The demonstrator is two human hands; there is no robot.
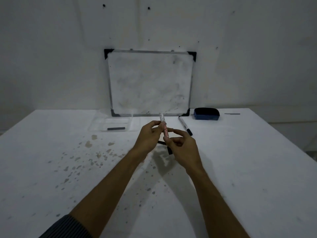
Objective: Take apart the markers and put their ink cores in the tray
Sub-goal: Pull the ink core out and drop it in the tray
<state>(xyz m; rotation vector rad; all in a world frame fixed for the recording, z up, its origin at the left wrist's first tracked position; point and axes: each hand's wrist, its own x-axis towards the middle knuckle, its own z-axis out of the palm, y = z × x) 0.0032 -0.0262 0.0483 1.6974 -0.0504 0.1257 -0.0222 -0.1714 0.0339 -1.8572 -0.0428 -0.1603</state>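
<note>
Here, in the head view, you hold a white marker barrel with red print (163,126) in front of the white-framed whiteboard with black corners (150,83), tilted so its far end points toward the board. Your left hand (148,136) pinches the barrel's middle between thumb and fingertips; your right hand (182,146) pinches its near end, index finger stretched out. Both hands hover above the stained white tabletop (68,169). Left of the whiteboard's lower edge sits the clear plastic tray (113,124), with one dark grey ink core (116,128) lying inside it. Right of your hands, a second white marker with a black cap (185,125) lies on the tabletop near the board's lower right corner. Beside that corner rests a dark blue board eraser (206,114). Small black pieces (169,150) lie under your hands, partly hidden.
</note>
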